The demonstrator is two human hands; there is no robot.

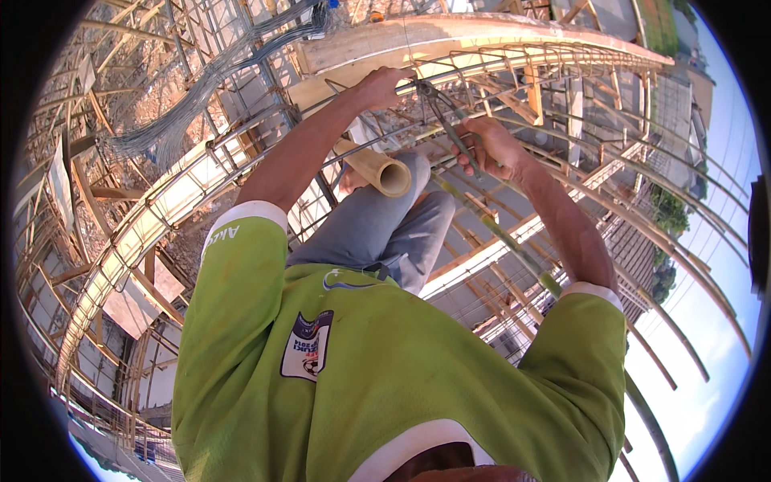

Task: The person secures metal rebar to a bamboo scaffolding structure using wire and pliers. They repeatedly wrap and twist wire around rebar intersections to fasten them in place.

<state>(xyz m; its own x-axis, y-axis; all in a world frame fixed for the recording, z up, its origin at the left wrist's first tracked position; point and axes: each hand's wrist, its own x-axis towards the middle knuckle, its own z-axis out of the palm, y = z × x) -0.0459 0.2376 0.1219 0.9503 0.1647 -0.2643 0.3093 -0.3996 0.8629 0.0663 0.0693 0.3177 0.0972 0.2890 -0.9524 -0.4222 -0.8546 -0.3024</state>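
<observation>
Head view looked down over a building site, timber formwork (482, 36) curving across the top, scaffolding far below. The rebar cage (554, 64) ran along that formwork, thin steel bars tied into a long frame; it looked stiff and heavy, not something that would flex under a grip. A cut length of pale pipe (377, 167) lay across the person's grey-trousered knees. Left hand (384, 87) was up at the cage, fingers curled tight around a bar. Right hand (491, 149) was closed round the handles of the pincers (446, 116), their head up at the bar just beside the left hand. The pincers looked hard and light; best held low on the handles for leverage. Any tie wire was too fine to make out.
</observation>
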